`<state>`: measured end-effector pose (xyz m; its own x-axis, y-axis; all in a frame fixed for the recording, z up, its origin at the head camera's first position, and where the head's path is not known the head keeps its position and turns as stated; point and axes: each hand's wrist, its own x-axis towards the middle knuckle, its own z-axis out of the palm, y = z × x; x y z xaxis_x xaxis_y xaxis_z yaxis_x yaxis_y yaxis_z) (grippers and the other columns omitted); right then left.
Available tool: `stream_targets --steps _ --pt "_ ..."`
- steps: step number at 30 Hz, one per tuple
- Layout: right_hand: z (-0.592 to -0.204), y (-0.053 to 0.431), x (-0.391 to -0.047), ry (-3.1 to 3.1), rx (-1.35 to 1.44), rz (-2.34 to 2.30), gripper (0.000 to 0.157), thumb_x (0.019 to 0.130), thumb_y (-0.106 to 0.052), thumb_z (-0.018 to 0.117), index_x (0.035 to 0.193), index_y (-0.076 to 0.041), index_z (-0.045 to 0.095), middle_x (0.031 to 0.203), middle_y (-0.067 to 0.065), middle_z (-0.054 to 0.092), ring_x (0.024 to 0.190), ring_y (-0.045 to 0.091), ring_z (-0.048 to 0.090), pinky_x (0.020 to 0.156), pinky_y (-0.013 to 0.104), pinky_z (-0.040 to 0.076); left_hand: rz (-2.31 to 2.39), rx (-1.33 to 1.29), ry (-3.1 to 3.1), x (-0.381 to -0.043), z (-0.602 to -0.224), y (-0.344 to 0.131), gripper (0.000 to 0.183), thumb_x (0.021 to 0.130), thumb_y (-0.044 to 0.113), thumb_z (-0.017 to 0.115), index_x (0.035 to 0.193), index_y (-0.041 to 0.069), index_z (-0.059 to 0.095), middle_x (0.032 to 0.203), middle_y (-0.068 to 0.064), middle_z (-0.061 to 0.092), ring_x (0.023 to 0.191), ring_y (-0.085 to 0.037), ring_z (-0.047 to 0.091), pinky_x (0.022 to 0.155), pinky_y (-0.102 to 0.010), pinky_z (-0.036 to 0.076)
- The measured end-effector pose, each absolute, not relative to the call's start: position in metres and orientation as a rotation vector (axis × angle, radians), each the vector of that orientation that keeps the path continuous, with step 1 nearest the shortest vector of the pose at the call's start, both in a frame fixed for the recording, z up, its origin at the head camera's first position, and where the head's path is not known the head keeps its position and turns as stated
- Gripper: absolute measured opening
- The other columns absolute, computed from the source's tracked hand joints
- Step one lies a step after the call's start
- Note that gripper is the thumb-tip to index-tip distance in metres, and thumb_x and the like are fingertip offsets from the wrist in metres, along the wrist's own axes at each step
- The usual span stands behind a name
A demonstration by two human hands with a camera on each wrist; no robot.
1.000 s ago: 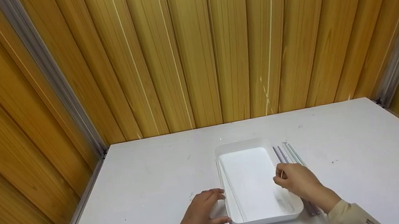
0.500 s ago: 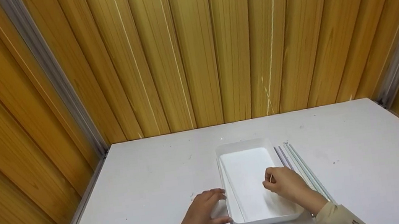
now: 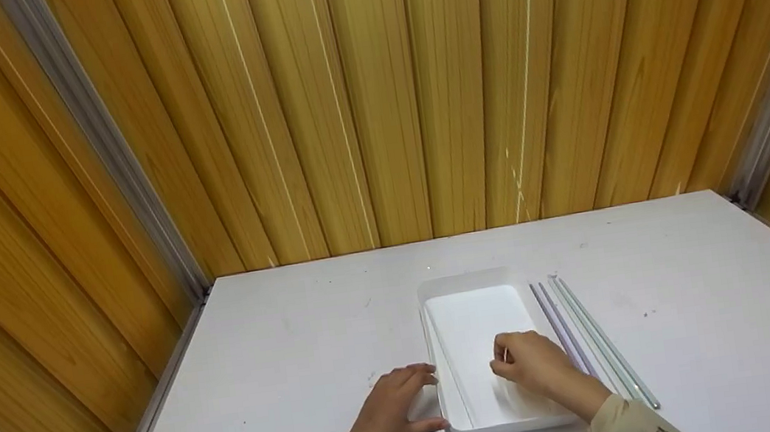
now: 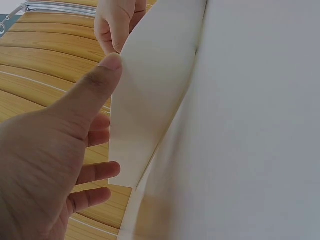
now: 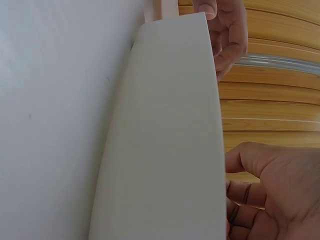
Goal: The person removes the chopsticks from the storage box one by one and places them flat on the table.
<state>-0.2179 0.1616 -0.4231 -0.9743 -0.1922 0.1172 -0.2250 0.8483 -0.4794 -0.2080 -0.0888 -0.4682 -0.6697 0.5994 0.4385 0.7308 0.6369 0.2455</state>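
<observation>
A shallow white tray stands on the table, a thin pale stick along its left inner side. My left hand is spread against the left wall, thumb at the near corner; in the left wrist view its thumb tip rests at the rim and its fingers are partly straight. Over the tray's right half, my right hand has thumb and forefinger pinched, a pale sliver showing between them; the rest of what it pinches is hidden. In the right wrist view the tray wall hides those fingertips.
Right of the tray lie two purple sticks, a pale one and two green sticks, all lengthwise beside it. A wood-panelled wall rises behind the white table, with metal posts at both corners.
My right hand has moved left from above the sticks to over the tray's inside, still pinched. More of the purple and green sticks shows now. The left hand has stayed at the tray.
</observation>
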Motion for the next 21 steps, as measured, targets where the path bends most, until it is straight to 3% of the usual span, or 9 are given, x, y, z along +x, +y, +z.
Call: stream_targets --steps 21 --pt "-0.437 0.127 -0.216 -3.025 0.518 0.797 0.010 0.080 -0.015 0.066 0.075 -0.011 0.059 0.065 -0.003 0.060 0.057 0.011 0.048 0.048 0.025 0.038 -0.595 -1.083 -2.474 -0.210 -0.470 -0.090 0.049 0.079 0.052 0.069 0.108 0.013 0.060 0.123 0.000 0.063 0.111 -0.016 0.061 0.088 -0.029 0.052"
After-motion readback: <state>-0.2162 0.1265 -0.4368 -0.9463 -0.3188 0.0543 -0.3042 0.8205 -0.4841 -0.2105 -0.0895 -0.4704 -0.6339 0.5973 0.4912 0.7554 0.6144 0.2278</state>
